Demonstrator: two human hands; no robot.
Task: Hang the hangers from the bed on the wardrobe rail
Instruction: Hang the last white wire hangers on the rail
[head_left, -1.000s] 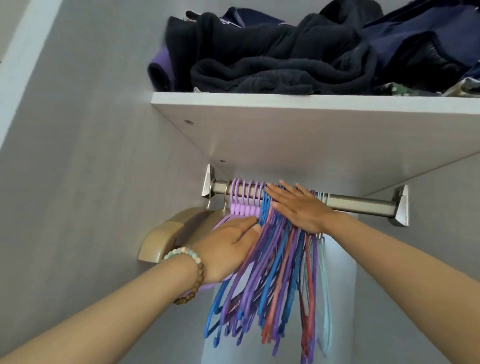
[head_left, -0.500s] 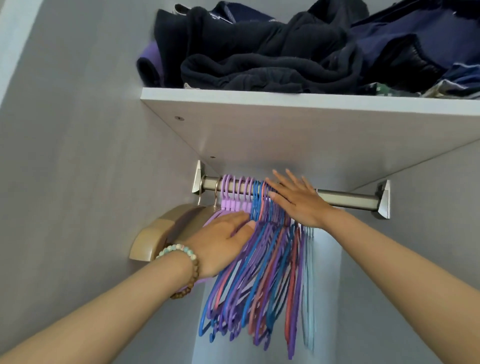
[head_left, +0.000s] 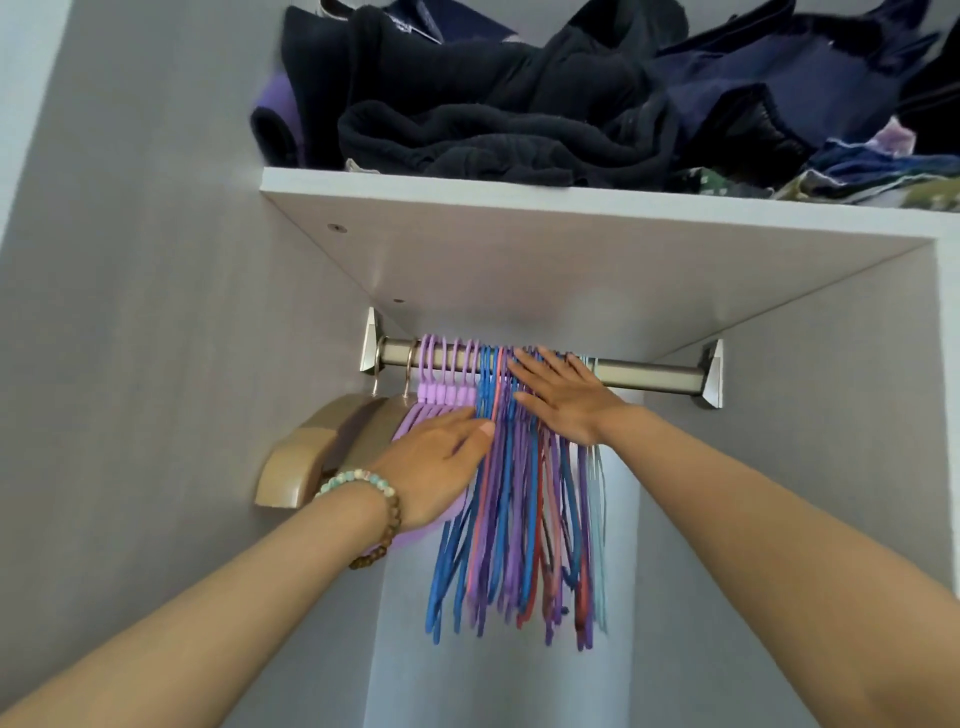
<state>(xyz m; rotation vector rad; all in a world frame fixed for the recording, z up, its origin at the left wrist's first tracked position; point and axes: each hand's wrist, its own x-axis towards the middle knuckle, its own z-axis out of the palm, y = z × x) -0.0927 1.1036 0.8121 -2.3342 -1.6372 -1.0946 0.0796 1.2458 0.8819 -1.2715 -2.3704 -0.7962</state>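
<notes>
Dozens of thin coloured hangers (head_left: 519, 499) hang bunched on the wardrobe rail (head_left: 649, 375), under the shelf (head_left: 571, 208) w/ dark folded clothes (head_left: 493, 119). Left hand (head_left: 441, 462), beaded bracelet (head_left: 374, 512) at the wrist, lies flat w/ fingers out against the bunch's left side, next to lilac plastic hangers (head_left: 447, 384) and two tan wooden hangers (head_left: 322, 447). Right hand (head_left: 566, 400) is spread flat over the hooks near the rail; neither hand's grip closes on anything. Hangers look light, stiff, slick and prob. tangle easily; best held at the hook necks, several together. Bed not in view.
</notes>
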